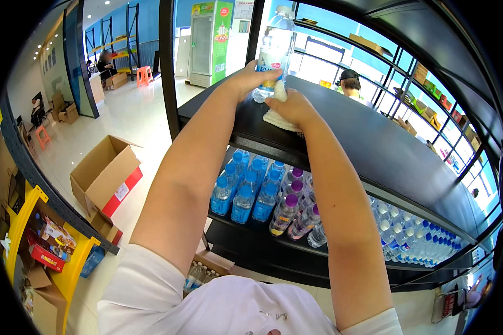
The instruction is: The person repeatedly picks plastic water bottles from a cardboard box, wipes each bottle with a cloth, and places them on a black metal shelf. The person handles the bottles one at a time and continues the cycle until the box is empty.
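A large clear plastic bottle (pixel 272 50) with a white cap and a printed label stands on the black metal shelf (pixel 339 121), near its left end. My left hand (pixel 251 81) grips the bottle's lower part, with the thumb across the label. At the bottle's right side, my right hand (pixel 293 106) holds a white cloth (pixel 278 119) between thumb and fingers. Part of the cloth touches the bottle's base and part lies on the shelf. The bottle's far side is hidden.
On the shelf below stand bottles with blue caps (pixel 246 201), purple caps (pixel 291 201) and white caps (pixel 384 225). An open cardboard box (pixel 105 167) sits on the floor at left, near a yellow rack (pixel 73 272). A person (pixel 351 81) is beyond the shelf.
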### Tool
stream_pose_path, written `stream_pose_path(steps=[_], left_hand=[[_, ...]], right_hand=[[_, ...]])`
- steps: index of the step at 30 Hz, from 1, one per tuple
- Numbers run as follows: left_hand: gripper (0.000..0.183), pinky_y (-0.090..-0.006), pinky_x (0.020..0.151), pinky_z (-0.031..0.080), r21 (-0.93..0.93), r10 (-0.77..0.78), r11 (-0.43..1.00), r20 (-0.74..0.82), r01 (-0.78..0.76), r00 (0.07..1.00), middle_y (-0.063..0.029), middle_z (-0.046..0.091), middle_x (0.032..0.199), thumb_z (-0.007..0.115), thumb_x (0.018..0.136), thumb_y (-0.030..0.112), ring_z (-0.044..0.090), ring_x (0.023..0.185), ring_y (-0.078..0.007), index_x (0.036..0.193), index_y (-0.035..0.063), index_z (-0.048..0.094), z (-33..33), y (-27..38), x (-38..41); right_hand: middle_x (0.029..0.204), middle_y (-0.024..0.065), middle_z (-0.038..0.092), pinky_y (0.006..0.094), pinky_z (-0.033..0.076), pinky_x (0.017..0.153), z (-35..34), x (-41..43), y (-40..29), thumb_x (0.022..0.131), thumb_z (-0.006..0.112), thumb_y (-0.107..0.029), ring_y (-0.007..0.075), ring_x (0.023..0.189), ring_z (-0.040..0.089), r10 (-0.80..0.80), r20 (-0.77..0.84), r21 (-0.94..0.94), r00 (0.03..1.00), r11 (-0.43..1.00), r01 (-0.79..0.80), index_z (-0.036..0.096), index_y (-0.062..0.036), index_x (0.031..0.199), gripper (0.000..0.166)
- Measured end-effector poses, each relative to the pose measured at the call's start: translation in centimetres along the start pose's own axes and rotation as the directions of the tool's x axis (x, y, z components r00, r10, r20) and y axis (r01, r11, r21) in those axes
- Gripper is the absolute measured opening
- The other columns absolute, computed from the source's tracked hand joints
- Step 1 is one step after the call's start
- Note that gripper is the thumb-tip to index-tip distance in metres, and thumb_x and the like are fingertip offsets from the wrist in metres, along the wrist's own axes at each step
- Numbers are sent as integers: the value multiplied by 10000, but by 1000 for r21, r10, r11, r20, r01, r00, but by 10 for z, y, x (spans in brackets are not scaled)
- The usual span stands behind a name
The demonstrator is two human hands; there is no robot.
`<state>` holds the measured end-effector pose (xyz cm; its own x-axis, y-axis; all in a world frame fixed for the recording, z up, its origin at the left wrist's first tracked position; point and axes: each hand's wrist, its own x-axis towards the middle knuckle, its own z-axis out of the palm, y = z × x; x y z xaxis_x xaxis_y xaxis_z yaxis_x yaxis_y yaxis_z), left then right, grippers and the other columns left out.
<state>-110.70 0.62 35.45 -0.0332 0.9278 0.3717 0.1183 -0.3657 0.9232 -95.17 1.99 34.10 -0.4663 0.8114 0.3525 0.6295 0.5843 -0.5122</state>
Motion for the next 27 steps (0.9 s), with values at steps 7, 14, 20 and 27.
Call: stream_pose_path(steps=[7,14,20,27], left_hand=[[852,-412,972,279,25,-199,977,-246,211,949,-153,342,1286,666,707,437,319,1190,-263,1306,2,244,-27,3,-42],[470,-339,925,371,-91,79,992,-122,-90,989,-136,489,1162,516,851,334,480,1086,-228,1204,37,424,-25,24,-148],[416,-274,859,453,-199,61,979,51,-50,997,-149,569,1046,457,884,310,578,956,-194,1157,-4,458,-63,-5,-282],[285,-239,746,486,-672,-716,623,-285,400,637,-58,598,926,474,884,237,589,810,-120,1086,37,493,-55,-180,-459]], right_hand=[[956,240,583,342,441,754,-14,-19,-5,692,643,-413,288,870,589,16,-92,318,996,948,14,524,104,1013,620],[863,124,574,272,468,629,-7,-102,-35,760,641,-322,165,720,569,28,-276,754,961,626,199,487,49,1045,493],[905,71,560,272,488,618,73,-197,-66,825,575,-257,146,760,571,45,138,939,989,311,-145,464,-12,1100,386],[908,88,610,288,514,522,211,-289,11,849,503,-319,178,722,611,-105,863,502,494,74,-862,491,-42,1073,356]])
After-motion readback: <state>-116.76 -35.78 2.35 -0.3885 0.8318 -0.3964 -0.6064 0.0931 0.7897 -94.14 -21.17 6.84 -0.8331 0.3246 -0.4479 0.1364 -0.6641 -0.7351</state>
